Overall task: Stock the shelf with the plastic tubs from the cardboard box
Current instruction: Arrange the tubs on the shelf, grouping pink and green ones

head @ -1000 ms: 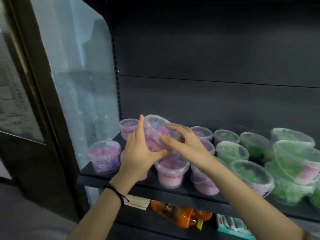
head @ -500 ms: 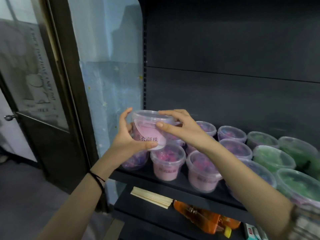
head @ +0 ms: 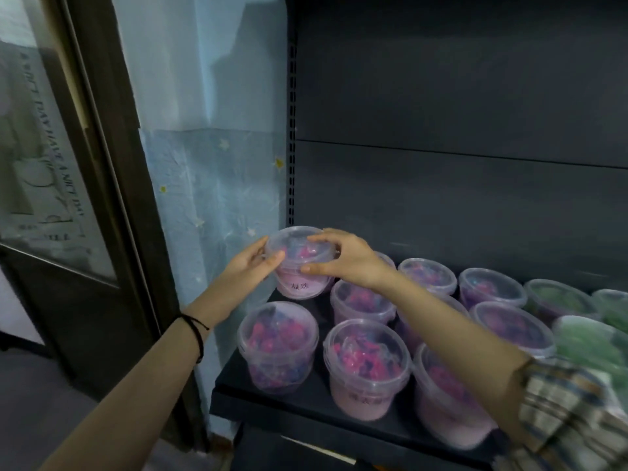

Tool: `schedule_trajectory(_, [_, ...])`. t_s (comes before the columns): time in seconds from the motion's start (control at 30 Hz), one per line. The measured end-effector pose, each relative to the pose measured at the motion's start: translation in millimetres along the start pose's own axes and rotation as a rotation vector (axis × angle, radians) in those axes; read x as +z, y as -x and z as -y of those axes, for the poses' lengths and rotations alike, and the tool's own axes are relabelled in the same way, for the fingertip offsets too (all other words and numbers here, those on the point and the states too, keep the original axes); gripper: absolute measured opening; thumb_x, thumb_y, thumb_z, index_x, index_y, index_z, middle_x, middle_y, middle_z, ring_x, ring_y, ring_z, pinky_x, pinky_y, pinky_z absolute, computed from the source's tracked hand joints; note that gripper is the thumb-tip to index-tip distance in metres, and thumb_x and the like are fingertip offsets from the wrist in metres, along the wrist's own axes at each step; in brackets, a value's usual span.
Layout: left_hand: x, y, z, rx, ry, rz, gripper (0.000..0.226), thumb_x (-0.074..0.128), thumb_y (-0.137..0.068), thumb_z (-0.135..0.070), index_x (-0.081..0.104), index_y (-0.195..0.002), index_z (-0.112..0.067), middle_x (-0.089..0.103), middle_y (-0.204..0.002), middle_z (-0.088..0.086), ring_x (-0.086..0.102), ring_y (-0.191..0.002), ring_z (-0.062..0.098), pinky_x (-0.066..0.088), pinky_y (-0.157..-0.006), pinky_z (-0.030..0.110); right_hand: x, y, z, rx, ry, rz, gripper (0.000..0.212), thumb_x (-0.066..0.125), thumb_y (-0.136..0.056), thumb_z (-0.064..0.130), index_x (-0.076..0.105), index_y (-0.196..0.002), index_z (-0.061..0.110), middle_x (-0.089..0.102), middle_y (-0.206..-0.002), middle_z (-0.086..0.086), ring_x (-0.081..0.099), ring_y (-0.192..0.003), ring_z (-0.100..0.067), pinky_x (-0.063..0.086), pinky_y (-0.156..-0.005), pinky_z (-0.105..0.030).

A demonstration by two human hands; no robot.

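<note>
- Shelf (head: 306,401): dark board across the lower right of the frame, with a dark back panel (head: 458,130) rising behind it to the top edge.
- Door (head: 51,164): dark frame with a glass pane, left side of the frame; the lettering on the glass is too blurred to read.
- Wall strip (head: 210,164): pale blue covering with small stars, between the door and the shelf upright.
- Pink tubs (head: 277,348): clear lids, pink and blue contents, standing upright in close rows from the shelf's left end toward frame centre.
- Green tubs (head: 591,338): same shape, crowded at the right edge and blurred.
- Held tub (head: 299,263): clear lid, pink lower body with dark characters on the front. It sits upright at the shelf's back-left corner, just behind the front-left pink tub. Cannot tell whether its base touches the board.
- Left hand (head: 251,266): wrapped round the held tub's left side, thumb on the lid rim.
- Right hand (head: 350,260): fingers curled over the lid, thumb against the front wall, gripping the same tub.
- Plaid sleeve (head: 571,413): on the right forearm, lower right corner.
- Black cord (head: 195,331): round the left wrist.
</note>
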State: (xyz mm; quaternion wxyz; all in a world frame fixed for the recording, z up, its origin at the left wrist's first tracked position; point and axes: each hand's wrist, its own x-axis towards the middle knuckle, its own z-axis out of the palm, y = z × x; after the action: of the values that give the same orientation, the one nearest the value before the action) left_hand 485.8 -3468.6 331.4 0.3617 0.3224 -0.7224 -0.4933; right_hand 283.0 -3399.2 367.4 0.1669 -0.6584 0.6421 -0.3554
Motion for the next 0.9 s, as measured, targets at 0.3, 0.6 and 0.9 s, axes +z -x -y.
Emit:
schedule_trajectory(0.3, [-3.9, -31.1, 54.6, -0.093, -0.045, 0.039, 0.024, 0.075, -0.08, -0.028, 0.059, -0.092, -0.042, 0.068, -0.091, -0.022, 0.065, -0.085, -0.009, 0.05, -0.071, 0.008, 30.3, -17.1, -39.2, 0.143, 0.134, 0.209, 0.074, 0.084, -0.064, 0.049, 0.058, -0.13, 0.027, 0.055, -0.132, 0.01, 0.05, -0.12, -0.008, 0.04, -0.097, -0.022])
schedule_trajectory(0.6, [-15.3, -17.9, 60.3, -0.091, -0.129, 0.089, 0.045, 0.06, -0.089, -0.048, 0.049, -0.13, -0.034, 0.046, -0.133, -0.01, 0.051, -0.113, 0.003, 0.041, -0.093, 0.021, 17.9, -5.9, -23.6, 0.189, 0.154, 0.163, 0.044, 0.067, -0.085, 0.046, 0.063, -0.124, 0.027, 0.058, -0.13, 0.011, 0.051, -0.12, -0.008, 0.038, -0.101, -0.025])
schedule_trajectory(0.9, [-32.2, 32.4, 55.2, 0.472, -0.532, 0.445, 0.044, 0.05, -0.07, -0.082, 0.056, -0.107, -0.057, 0.045, -0.131, -0.03, 0.032, -0.132, -0.004, 0.019, -0.115, 0.035, 26.4, 45.5, 6.8, 0.029, 0.225, 0.145, 0.027, 0.07, -0.085, 0.039, 0.071, -0.108, 0.026, 0.06, -0.122, 0.014, 0.048, -0.119, 0.003, 0.033, -0.105, -0.018])
